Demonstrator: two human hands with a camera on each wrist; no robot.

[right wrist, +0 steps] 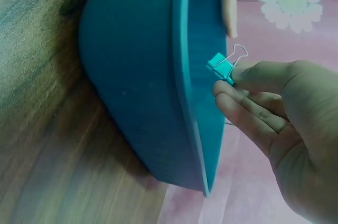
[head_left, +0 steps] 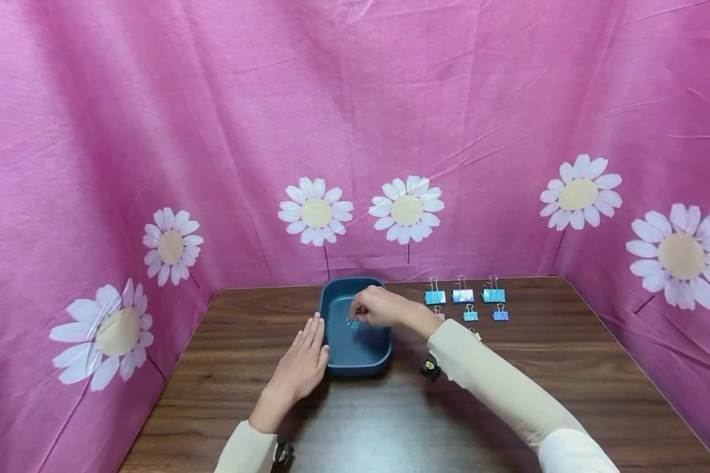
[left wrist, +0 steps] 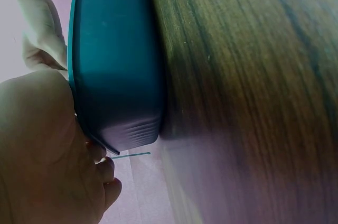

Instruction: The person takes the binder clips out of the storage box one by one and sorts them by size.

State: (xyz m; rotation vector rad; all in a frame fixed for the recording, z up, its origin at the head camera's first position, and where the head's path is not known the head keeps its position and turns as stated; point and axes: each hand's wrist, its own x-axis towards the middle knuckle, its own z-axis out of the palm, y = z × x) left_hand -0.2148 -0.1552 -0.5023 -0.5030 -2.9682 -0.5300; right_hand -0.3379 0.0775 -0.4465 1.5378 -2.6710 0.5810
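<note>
My right hand pinches a small teal binder clip between thumb and fingers, its wire handles showing beside the thumb in the right wrist view. The clip hangs over the inside of a dark blue-green rectangular bin with rounded corners. Against the bin's left side my left hand rests with straight fingers, touching the rim. In the left wrist view the palm of the left hand lies along that rim, and the fingertips are partly behind it.
Right of the bin, several binder clips stand in rows: a teal clip, a blue clip and others. A small gold clip is partly hidden by the right sleeve. A pink flowered curtain surrounds the wooden table.
</note>
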